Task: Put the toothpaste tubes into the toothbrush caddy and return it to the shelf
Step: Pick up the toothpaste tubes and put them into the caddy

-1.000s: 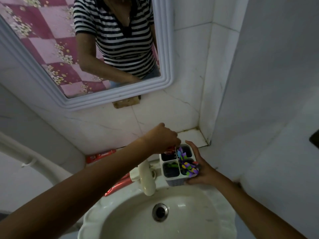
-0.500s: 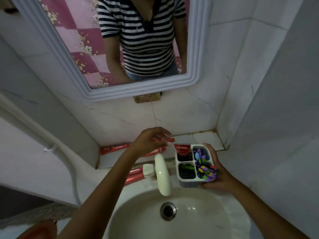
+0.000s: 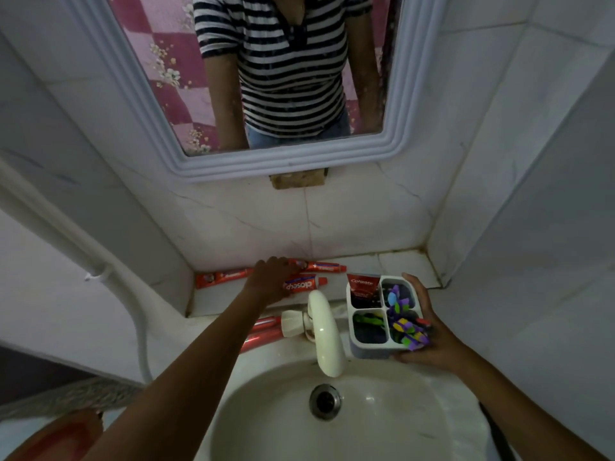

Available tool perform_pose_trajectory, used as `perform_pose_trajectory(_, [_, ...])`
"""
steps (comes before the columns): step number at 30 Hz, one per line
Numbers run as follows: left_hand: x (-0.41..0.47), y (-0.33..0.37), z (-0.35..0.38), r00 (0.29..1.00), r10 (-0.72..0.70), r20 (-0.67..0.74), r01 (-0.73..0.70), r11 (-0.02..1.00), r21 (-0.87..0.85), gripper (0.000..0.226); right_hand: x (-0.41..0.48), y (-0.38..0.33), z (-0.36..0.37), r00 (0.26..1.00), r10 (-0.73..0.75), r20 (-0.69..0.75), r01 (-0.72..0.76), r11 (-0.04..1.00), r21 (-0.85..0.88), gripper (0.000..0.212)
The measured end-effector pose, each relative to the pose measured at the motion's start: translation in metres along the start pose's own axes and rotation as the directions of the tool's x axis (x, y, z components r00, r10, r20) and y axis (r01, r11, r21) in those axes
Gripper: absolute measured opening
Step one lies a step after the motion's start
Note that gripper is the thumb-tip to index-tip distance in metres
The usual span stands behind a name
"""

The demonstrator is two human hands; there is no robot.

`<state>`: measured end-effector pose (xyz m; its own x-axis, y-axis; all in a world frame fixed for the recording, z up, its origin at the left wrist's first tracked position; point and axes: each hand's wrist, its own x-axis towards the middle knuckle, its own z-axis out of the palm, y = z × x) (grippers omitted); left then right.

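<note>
At a bathroom basin, my left hand [image 3: 271,281] comes down on the Closeup tube [image 3: 304,283] lying on the tiled shelf [image 3: 392,262] behind the tap [image 3: 324,331], fingers curled over its tail end; whether that grip has fully closed I cannot tell. My right hand [image 3: 429,331] grips the white caddy [image 3: 369,346] from its right side, holding it upright at the basin's rim. A Colgate tube [image 3: 362,286] already stands in the far-left compartment; toothbrushes [image 3: 404,322] crowd the two right ones. Another red tube [image 3: 319,267] lies against the wall just behind my left hand, a third [image 3: 221,277] further left on the shelf, and two more [image 3: 259,332] rest lower down behind the tap handle.

To do this step well, I judge I should pinch the Closeup tube near its middle, lift it clear of the tube behind, swing it cap-down and lower it into the near-left compartment, which looks emptiest. Keeping the caddy level and steady matters, since the brushes weigh it to the right.
</note>
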<state>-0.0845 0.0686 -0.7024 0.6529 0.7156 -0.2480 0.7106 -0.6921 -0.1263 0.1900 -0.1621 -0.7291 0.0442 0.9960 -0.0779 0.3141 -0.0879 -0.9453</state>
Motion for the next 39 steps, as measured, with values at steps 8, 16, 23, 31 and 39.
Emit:
perform_pose_trajectory(8, [0.004, -0.004, -0.008, 0.995, -0.054, -0.083, 0.051, 0.998, -0.043, 0.031, -0.005, -0.005, -0.001, 1.000, 0.021, 0.017, -0.021, 1.000, 0.009, 0.138])
perform_pose_trajectory(16, [-0.055, -0.026, -0.106, 0.836, -0.331, -0.437, 0.152, 0.906, -0.396, 0.021, -0.007, -0.012, -0.001, 0.999, -0.028, 0.038, 0.025, 0.996, 0.090, 0.135])
perform_pose_trajectory(23, [-0.098, 0.005, -0.218, 0.865, -0.049, -0.499, -0.130, 0.939, -0.317, 0.026, -0.009, -0.016, 0.000, 0.999, -0.035, 0.042, 0.031, 0.994, 0.102, 0.135])
perform_pose_trajectory(31, [-0.085, 0.122, -0.214, 0.969, 0.188, -0.160, -0.130, 0.941, 0.313, 0.007, -0.009, -0.015, 0.000, 0.998, -0.031, 0.048, 0.027, 0.996, 0.088, 0.136])
perform_pose_trajectory(39, [-0.077, 0.179, -0.191, 0.957, 0.249, -0.147, -0.156, 0.872, 0.464, 0.025, -0.006, -0.016, 0.002, 0.996, -0.088, 0.001, 0.088, 0.996, 0.002, 0.140])
